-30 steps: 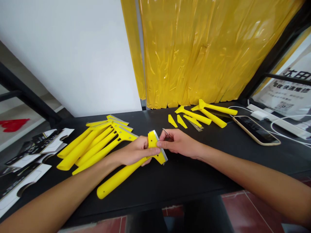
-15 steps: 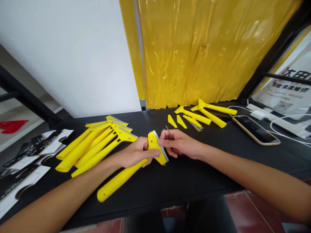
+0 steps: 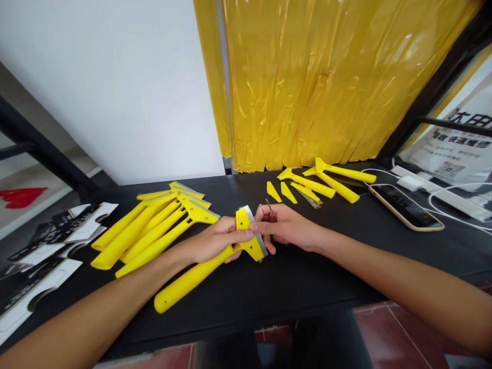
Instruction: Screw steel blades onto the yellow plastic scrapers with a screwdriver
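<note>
My left hand (image 3: 217, 240) is closed around the neck of a yellow scraper (image 3: 188, 282), its thumb lying across the head. A metal blade (image 3: 261, 245) runs along the right edge of that head. My right hand (image 3: 282, 225) is closed beside it, thumb and fingers at the blade side. From its fingers sticks up a thin metal rod (image 3: 269, 206); its full shape is hidden. On the left lies a pile of yellow scrapers (image 3: 154, 223) with blades. Behind my right hand are small yellow cover plates (image 3: 273, 191) and loose blades (image 3: 310, 199).
Yellow handles (image 3: 334, 179) lie at the back right, near a phone (image 3: 405, 206) and a white power strip (image 3: 434, 190) with cables. Black-and-white cardboard sleeves (image 3: 57, 266) are stacked at the left. A white panel (image 3: 126, 92) and yellow plastic sheeting (image 3: 326, 87) stand behind the black table (image 3: 307, 287).
My left thumb has shifted up the scraper head, showing more of its lower part. The scraper's handle end has risen slightly. Both hands stay at the head.
</note>
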`<state>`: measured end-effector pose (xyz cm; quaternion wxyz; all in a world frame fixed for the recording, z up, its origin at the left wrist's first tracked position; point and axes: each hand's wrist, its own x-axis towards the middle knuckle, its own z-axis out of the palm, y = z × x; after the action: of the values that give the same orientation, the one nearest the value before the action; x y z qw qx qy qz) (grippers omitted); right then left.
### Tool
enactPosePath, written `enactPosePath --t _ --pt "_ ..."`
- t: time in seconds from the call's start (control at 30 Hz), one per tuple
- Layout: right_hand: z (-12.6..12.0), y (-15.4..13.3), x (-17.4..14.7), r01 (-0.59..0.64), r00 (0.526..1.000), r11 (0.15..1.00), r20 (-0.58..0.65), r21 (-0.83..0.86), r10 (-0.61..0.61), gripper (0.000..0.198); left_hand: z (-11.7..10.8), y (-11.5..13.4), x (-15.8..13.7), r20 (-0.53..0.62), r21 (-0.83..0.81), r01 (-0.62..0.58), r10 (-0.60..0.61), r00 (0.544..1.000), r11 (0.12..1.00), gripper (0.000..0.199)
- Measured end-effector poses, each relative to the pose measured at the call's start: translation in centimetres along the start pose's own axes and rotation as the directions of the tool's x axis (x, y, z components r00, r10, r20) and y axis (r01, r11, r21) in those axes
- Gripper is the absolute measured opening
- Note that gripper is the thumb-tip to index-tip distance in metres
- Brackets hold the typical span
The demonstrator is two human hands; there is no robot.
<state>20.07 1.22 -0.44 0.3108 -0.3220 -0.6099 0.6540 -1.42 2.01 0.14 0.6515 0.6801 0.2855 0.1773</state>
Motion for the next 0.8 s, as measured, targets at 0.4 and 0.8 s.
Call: enactPosePath --t 0.4,0.8 --pt "-0.39 0.12 0.27 -0.063 0.998 0.998 0.012 0.030 0.062 0.035 -0.01 0.14 -0.29 0.054 0.043 0.020 -0.022 0.998 0.999 0.031" --pt "0.20 -0.45 -0.05 -0.045 0.996 0.994 -0.077 -0.099 0.038 0.027 0.20 0.12 -0.51 0.040 -0.016 0.025 -0.024 0.999 1.000 0.024"
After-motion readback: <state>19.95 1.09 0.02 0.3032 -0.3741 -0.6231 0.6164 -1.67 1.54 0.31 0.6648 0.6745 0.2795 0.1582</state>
